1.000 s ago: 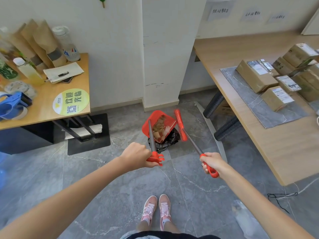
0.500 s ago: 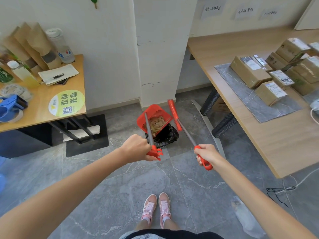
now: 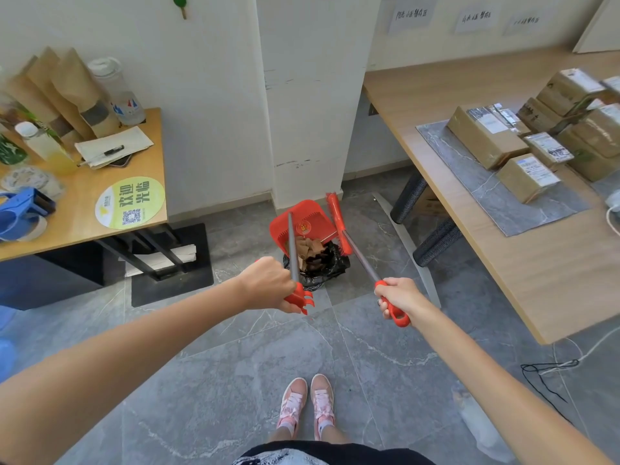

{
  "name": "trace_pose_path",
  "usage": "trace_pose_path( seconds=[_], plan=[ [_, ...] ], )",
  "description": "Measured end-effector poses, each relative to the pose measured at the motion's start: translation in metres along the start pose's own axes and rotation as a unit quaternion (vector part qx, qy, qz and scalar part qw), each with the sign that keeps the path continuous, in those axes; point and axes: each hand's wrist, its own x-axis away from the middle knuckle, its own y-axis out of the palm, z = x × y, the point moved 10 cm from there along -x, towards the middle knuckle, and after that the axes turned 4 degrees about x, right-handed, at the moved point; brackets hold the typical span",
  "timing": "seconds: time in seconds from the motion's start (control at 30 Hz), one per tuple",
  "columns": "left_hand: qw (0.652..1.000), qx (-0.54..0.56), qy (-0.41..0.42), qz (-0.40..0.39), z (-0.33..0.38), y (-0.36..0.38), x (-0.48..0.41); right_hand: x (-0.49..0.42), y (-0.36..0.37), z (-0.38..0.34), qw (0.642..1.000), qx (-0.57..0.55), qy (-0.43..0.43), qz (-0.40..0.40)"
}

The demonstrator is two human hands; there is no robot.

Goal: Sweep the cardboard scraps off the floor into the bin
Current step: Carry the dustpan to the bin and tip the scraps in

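Observation:
A red dustpan [image 3: 312, 220] is tipped up over a bin lined with a black bag [image 3: 330, 268] at the foot of the white pillar. Brown cardboard scraps [image 3: 309, 250] slide from the pan's mouth into the bag. My left hand [image 3: 270, 286] grips the red end of the dustpan's metal handle. My right hand [image 3: 397, 295] grips the red handle of the broom, whose red head [image 3: 339, 221] hangs beside the pan, just right of the bin.
A wooden desk [image 3: 84, 209] with bottles, papers and a blue tape dispenser [image 3: 20, 213] stands at the left. A long wooden table [image 3: 523, 256] with several cardboard parcels [image 3: 486, 135] runs along the right. A cable [image 3: 550, 370] lies on the grey tile floor.
The dustpan has tipped steeper over the bin, and the scraps have slid from inside the pan down to its mouth and into the bag. Both hands keep their grips.

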Motion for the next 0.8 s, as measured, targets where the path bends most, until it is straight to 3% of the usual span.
trace_pose_path(
  seconds=[0.4,0.57,0.67,0.8],
  plan=[
    [1.000,-0.010,0.015,0.013,-0.008,-0.007,-0.005,-0.007,-0.004,-0.002,1.000,-0.011,0.003,-0.002],
    [0.999,-0.013,-0.029,0.004,-0.024,-0.021,-0.003,-0.009,-0.004,-0.006,1.000,-0.008,0.002,-0.001],
    [1.000,-0.012,0.002,0.025,-0.016,-0.013,-0.003,-0.011,-0.005,-0.008,1.000,-0.013,0.002,0.001],
    [0.998,-0.009,-0.047,0.028,-0.031,-0.034,-0.001,-0.012,-0.007,-0.011,1.000,-0.024,0.000,0.003]
  ],
)
